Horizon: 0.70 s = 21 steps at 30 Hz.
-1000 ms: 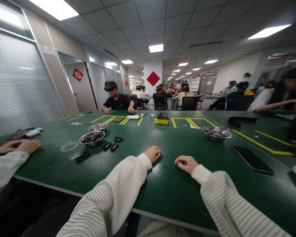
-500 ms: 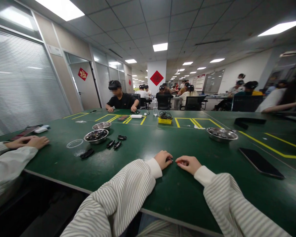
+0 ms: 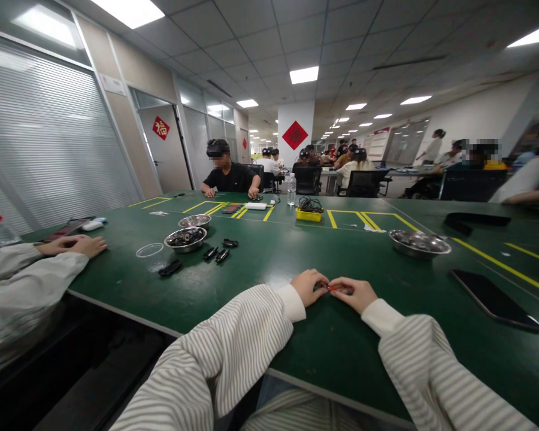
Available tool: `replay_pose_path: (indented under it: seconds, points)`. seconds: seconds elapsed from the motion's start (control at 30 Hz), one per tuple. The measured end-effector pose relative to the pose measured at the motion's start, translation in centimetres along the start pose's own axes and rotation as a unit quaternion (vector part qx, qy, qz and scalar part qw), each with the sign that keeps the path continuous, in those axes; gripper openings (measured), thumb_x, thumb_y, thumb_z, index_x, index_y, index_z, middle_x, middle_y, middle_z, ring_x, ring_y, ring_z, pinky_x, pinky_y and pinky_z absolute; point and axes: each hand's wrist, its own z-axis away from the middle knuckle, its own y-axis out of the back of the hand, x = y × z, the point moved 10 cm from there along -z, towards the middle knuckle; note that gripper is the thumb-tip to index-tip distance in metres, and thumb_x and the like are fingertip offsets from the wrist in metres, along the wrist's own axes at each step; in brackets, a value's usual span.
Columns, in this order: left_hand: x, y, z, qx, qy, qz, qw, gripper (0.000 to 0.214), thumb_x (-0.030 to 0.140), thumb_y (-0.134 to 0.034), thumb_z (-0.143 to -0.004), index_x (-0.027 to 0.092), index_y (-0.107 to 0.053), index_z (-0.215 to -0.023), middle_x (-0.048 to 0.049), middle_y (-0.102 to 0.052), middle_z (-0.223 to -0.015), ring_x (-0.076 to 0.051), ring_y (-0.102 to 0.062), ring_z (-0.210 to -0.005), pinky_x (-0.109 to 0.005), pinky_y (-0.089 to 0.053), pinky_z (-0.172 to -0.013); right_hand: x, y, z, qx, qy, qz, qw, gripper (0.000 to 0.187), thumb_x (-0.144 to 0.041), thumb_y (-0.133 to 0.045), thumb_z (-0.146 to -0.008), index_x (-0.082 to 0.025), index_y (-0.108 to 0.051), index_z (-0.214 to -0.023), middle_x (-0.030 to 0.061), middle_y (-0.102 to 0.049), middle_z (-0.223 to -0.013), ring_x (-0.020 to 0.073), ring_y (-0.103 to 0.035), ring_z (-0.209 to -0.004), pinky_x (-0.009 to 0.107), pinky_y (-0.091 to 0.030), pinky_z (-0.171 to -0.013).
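Just above the green table point(image 3: 260, 257), my left hand point(image 3: 309, 288) and my right hand point(image 3: 356, 294) meet at the fingertips. A small red piece point(image 3: 330, 288) shows at the tips of my right fingers, which pinch it; its kind is too small to tell. My left fingers are closed against it, around something mostly hidden that I cannot make out. To the left lie several black plastic parts point(image 3: 222, 256), near a steel bowl point(image 3: 185, 248) filled with similar dark pieces.
A second steel bowl point(image 3: 420, 251) with contents and a black phone point(image 3: 496, 299) lie to the right. Farther back are a yellow tray point(image 3: 308, 216) with black cables and a water bottle point(image 3: 291, 190). A co-worker's hands point(image 3: 78, 245) rest at the left; another person point(image 3: 229, 175) sits opposite.
My hands have come together; the gap between their fingertips has closed at the red piece. The camera view has turned slightly left, shifting the scene to the right.
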Motion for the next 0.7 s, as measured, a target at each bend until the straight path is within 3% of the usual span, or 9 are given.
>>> replay_pose_path:
  seconds: [0.43, 0.7]
  points:
    - [0.2, 1.0, 0.2, 0.033, -0.001, -0.006, 0.999, 0.018, 0.024, -0.046, -0.071, 0.018, -0.051, -0.088, -0.0018, -0.049, -0.079, -0.012, -0.045, -0.075, -0.025, -0.036, -0.071, 1.9, 0.0, -0.2, 0.007, -0.025, -0.068, 0.997, 0.028, -0.033, -0.056, -0.059, -0.014, -0.059, -0.079, 0.0064, -0.064, -0.076, 0.0181, -0.06, -0.069, 0.028, -0.05, -0.064]
    - [0.4, 1.0, 0.2, 0.032, -0.008, 0.007, 0.999, 0.019, 0.024, -0.045, -0.072, 0.018, -0.05, -0.089, -0.0022, -0.048, -0.081, -0.012, -0.045, -0.077, -0.025, -0.036, -0.072, 0.6, 0.4, 0.0, 0.021, -0.013, -0.076, 0.997, 0.028, -0.036, -0.056, -0.059, -0.014, -0.059, -0.077, 0.0066, -0.063, -0.073, 0.0177, -0.06, -0.067, 0.029, -0.05, -0.065]
